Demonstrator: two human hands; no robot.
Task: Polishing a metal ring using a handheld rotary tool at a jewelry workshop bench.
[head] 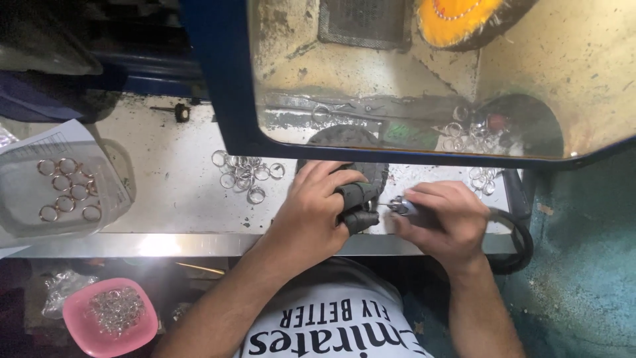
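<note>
1. Rotary handpiece (416, 208) lies in the right hand (442, 222), which is closed round its body. Its long axis runs nearly level across the view, tip pointing toward the left hand (318, 209). A black hose (520, 238) trails from its back end, off to the right and down past the surface (175, 172) edge.

2. Left hand is closed, fingers curled over and pinching a small piece between thumb and forefinger; both wear dark finger guards (358, 202). The piece itself is too small and too hidden to name. It sits just left of the handpiece tip, the two meeting or all but meeting in the gap between the hands, above the front edge of the surface.

3. Both hands are about equally near that meeting point; the tool comes in from the right, the held piece from the left.

4. A blue-framed clear shield (424, 79) stands behind the hands, with a yellow buffing wheel (457, 16) seen through it.

5. A clear tray (59, 199) holding gold-toned rings lies well to the left.

6. A pink bowl (109, 321) of silvery rings sits below the surface, lower left.

7. Loose silvery rings (245, 174) lie just beyond the left hand; another cluster (483, 179) lies beyond the right hand.
</note>
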